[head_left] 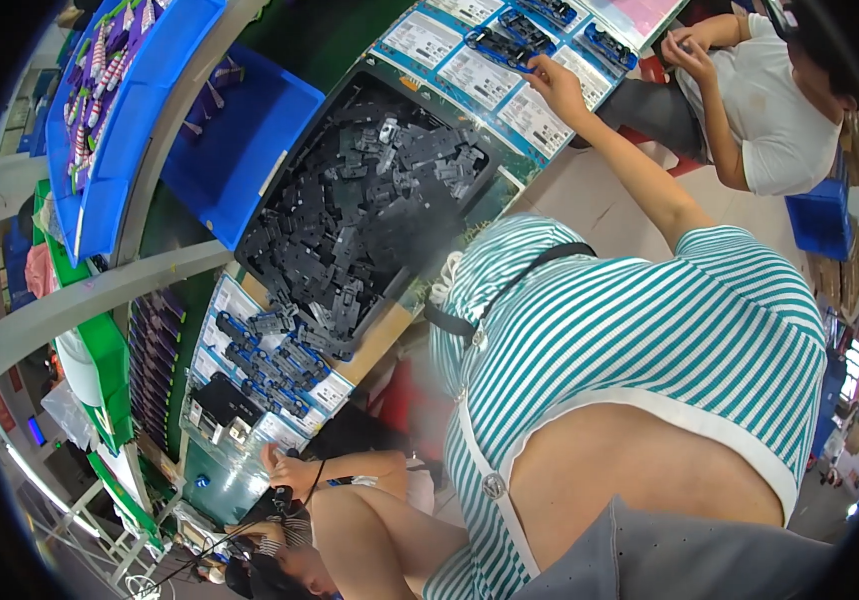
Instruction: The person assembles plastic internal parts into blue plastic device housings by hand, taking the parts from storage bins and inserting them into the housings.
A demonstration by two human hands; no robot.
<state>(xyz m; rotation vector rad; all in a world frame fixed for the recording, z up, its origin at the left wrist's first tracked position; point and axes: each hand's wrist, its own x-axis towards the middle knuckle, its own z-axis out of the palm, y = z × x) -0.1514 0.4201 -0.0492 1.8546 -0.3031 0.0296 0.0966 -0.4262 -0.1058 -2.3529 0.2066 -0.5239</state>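
My right hand (pixel 557 88) reaches far out to the top of the view, on a bare arm from my green and white striped top. Its fingertips close on the end of a black and blue toy part (pixel 500 45). That part lies on a row of white printed sheets (pixel 480 75) on the green table. More such parts (pixel 535 28) rest on the sheets beside it. A black bin (pixel 483 185) heaped with several black plastic pieces (pixel 370 210) stands just below the hand. My left hand does not show.
Blue bins (pixel 240 150) sit left of the black bin. More black and blue parts (pixel 270 360) lie on white sheets lower down. A person in a white shirt (pixel 770 110) sits at the top right. Another person's hand (pixel 288 468) is at the lower table edge.
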